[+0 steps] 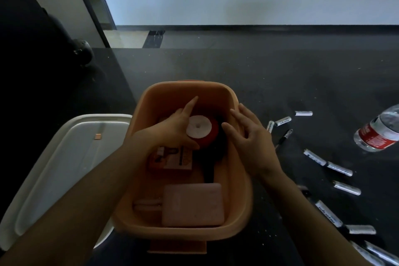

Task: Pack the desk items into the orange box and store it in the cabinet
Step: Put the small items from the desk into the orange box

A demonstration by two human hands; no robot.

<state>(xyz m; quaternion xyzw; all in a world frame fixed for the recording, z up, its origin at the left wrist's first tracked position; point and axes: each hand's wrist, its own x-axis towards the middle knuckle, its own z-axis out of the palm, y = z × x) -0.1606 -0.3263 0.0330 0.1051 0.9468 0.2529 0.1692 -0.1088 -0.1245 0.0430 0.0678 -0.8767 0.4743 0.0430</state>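
Left grip [170, 130] on red roll [201, 130] (forefinger straight), right grip [248, 138] spread

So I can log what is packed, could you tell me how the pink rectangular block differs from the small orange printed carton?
The pink rectangular block is plain and looks larger; the orange printed carton looks smaller. The block lies at the near end of the orange plastic box; the carton lies mid-box, its far edge hidden by the left hand. Both lie flat inside.
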